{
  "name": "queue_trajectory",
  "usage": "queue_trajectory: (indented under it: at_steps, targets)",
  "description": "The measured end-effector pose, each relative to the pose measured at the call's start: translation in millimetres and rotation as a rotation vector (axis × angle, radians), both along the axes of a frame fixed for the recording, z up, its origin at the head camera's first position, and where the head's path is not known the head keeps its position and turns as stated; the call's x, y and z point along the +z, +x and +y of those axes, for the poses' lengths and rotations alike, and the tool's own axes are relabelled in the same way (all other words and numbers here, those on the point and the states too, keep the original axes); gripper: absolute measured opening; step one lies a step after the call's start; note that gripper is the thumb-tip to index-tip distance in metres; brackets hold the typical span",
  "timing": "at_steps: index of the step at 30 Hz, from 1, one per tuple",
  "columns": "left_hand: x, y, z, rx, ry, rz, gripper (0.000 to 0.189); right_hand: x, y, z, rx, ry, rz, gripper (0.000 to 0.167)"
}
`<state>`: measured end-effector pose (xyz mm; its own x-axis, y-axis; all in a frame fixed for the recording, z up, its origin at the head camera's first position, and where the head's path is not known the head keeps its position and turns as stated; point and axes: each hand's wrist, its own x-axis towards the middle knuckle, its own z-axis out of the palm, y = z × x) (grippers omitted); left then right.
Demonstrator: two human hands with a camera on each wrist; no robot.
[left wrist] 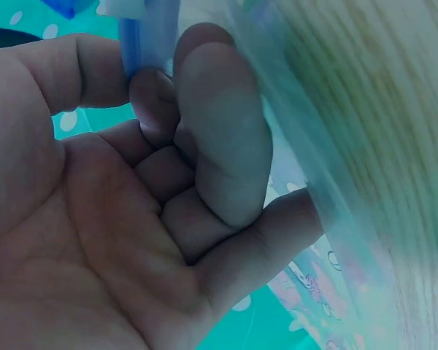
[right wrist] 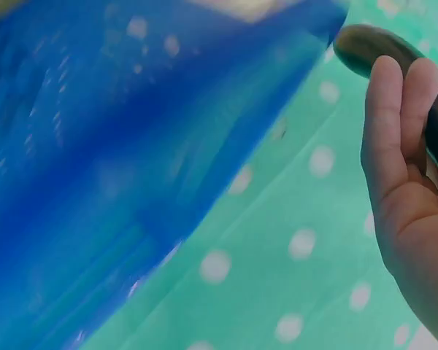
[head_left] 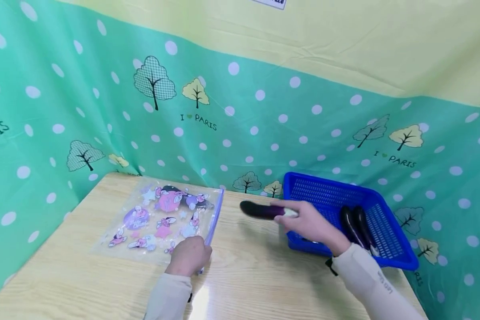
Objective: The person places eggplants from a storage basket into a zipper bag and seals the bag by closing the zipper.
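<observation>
A clear zip bag (head_left: 154,222) with pink and purple cartoon prints lies flat on the table, its purple zip edge (head_left: 215,218) facing right. Inside its upper part a dark eggplant (head_left: 202,203) shows through the plastic. My left hand (head_left: 190,256) pinches the near end of that zip edge; the left wrist view shows thumb and curled fingers at the blue strip (left wrist: 147,36). Above the table, between bag and basket, my right hand (head_left: 304,218) holds another eggplant (head_left: 260,210) by its pale stem end, dark tip pointing left.
A blue plastic basket (head_left: 398,238) stands at the right, with more eggplants (head_left: 358,226) in it. The wooden table (head_left: 240,284) ends at a green dotted curtain (head_left: 264,146) behind and on both sides.
</observation>
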<state>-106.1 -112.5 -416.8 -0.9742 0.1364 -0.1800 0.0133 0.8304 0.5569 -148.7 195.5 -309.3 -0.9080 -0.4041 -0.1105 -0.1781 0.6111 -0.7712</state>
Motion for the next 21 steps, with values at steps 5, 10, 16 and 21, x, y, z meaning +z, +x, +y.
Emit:
queue_trajectory:
  at_steps: [5,10,16,21]
  targets:
    - [-1.1,-1.0,-1.1,0.002,0.007,0.015,0.026,-24.3,8.3,-32,0.098,0.044,-0.054,0.052]
    - [-3.1,-2.9,-0.8,0.005,0.008,0.032,0.022,-56.4,3.8,-53,0.132,-0.004,-0.107,0.053]
    - [-2.7,-2.0,-0.6,0.008,0.027,0.014,0.023,-86.5,-9.6,-74,0.130,-0.013,-0.080,0.052]
    - [-1.3,-0.9,-1.0,0.009,0.041,0.009,0.022,-99.0,-22.0,-90,0.093,-0.068,-0.084,0.047]
